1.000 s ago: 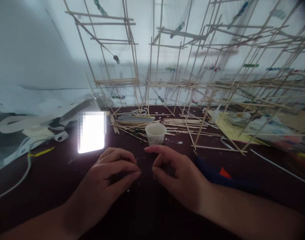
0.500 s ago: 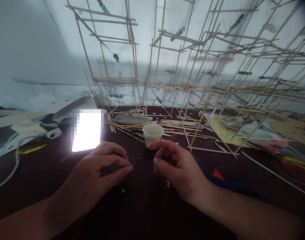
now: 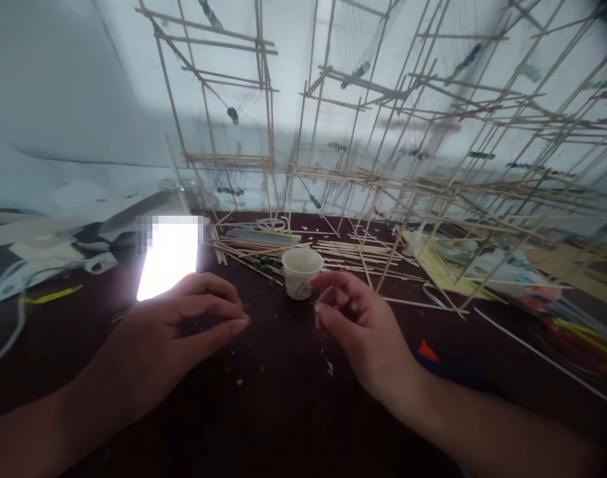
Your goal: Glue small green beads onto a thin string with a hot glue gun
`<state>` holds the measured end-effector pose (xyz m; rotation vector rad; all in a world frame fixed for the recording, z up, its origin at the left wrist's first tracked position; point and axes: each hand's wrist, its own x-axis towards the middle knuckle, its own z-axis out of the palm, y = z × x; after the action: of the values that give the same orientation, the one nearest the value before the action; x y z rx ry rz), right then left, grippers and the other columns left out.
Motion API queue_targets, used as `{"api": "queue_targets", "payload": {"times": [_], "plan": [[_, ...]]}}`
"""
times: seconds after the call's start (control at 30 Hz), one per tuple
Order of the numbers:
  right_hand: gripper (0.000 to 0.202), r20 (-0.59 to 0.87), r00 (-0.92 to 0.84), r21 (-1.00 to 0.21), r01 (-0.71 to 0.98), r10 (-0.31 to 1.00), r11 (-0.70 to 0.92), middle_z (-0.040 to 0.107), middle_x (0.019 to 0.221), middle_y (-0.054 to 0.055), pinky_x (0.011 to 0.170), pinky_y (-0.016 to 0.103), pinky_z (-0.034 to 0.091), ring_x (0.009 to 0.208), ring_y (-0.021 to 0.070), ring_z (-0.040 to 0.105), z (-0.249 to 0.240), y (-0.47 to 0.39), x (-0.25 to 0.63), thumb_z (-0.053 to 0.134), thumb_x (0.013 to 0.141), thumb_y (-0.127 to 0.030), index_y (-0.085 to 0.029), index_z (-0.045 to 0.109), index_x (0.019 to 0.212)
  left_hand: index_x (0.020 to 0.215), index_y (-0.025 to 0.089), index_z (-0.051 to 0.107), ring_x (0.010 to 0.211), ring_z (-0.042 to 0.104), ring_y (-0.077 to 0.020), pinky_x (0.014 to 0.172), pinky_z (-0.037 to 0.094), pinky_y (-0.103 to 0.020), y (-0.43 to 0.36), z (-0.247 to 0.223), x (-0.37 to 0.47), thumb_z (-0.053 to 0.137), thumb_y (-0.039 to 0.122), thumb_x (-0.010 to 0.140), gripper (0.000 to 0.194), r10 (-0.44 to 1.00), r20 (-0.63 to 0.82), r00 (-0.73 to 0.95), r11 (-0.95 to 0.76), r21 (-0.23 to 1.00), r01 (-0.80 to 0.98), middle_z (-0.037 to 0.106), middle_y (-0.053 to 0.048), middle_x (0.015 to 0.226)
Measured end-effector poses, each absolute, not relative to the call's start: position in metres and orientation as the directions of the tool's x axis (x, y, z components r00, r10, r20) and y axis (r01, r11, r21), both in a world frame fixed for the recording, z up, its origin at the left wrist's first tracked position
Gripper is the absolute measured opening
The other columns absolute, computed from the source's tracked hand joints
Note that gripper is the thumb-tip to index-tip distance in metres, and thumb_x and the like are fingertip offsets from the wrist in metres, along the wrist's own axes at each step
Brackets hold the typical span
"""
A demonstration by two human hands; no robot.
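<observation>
Near the middle of the frame, a pale cup (image 3: 302,273) stands upright on the dark table (image 3: 278,411), its mouth facing up. Left of centre, the left hand (image 3: 144,338) is held with its thumb and forefinger tips brought together; whether anything thin is pinched there, I cannot tell. Right of centre, the right hand (image 3: 370,325) has its thumb against the curled fingers and its forefinger stretched toward the cup's right side. That fingertip overlaps the cup's edge in view, so contact is uncertain, as is any small thing in this grip. The two hands are apart.

Behind the left hand glows a bright white panel (image 3: 168,259). Loose thin sticks (image 3: 353,251) lie behind the cup, and a lattice of joined sticks (image 3: 228,158) rises across the upper centre and upper right, with coloured beads (image 3: 310,201) among it. A yellow sheet (image 3: 435,269) lies at right; a yellow strip (image 3: 54,295) crosses a pale cord (image 3: 22,315) at left.
</observation>
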<state>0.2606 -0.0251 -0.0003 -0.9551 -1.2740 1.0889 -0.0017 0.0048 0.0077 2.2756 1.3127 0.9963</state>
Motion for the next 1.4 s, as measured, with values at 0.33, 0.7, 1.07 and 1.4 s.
{"api": "queue_targets", "payload": {"times": [0.33, 0.7, 1.07, 1.4], "plan": [[0.042, 0.111, -0.258, -0.992, -0.084, 0.960, 0.092, 0.059, 0.069, -0.009, 0.059, 0.028, 0.041, 0.061, 0.0124, 0.052, -0.001, -0.023, 0.261, 0.068, 0.075, -0.019, -0.021, 0.063, 0.117, 0.089, 0.034, 0.086, 0.097, 0.078, -0.0264, 0.079, 0.067, -0.032, 0.000, 0.005, 0.006, 0.086, 0.056, 0.081, 0.024, 0.976, 0.141, 0.166, -0.185, 0.939, 0.290, 0.085, 0.000, 0.107], [0.055, -0.057, -0.444, -0.990, 0.140, 0.894, 0.006, 0.061, 0.075, -0.008, 0.064, 0.028, 0.043, 0.066, 0.0130, 0.055, 0.000, -0.027, 0.260, 0.066, 0.083, -0.011, -0.017, 0.061, 0.137, 0.093, 0.025, 0.085, 0.097, 0.079, -0.0248, 0.086, 0.067, -0.032, -0.012, -0.005, 0.021, 0.065, 0.045, 0.105, 0.031, 0.873, -0.046, 0.486, 0.112, 0.988, -0.108, 0.085, -0.005, 0.100], [0.056, -0.072, -0.491, -0.975, 0.217, 0.868, 0.041, 0.060, 0.073, -0.009, 0.061, 0.024, 0.044, 0.066, 0.0108, 0.056, -0.002, -0.026, 0.258, 0.064, 0.085, -0.006, -0.017, 0.061, 0.140, 0.080, 0.025, 0.081, 0.089, 0.075, -0.0211, 0.087, 0.066, -0.028, -0.012, -0.008, 0.022, 0.071, 0.045, 0.101, 0.030, 0.860, 0.022, 0.509, 0.098, 0.973, -0.207, 0.077, -0.003, 0.084], [0.039, -0.016, -0.482, -0.957, 0.260, 0.876, 0.126, 0.065, 0.075, -0.005, 0.061, 0.025, 0.047, 0.067, 0.0124, 0.060, -0.004, -0.029, 0.259, 0.065, 0.087, -0.012, -0.016, 0.074, 0.124, 0.079, 0.028, 0.087, 0.082, 0.078, -0.0216, 0.072, 0.066, -0.025, -0.002, -0.007, 0.012, 0.085, 0.044, 0.089, 0.019, 0.919, -0.050, 0.392, 0.060, 0.998, -0.014, 0.083, -0.004, 0.082]]}}
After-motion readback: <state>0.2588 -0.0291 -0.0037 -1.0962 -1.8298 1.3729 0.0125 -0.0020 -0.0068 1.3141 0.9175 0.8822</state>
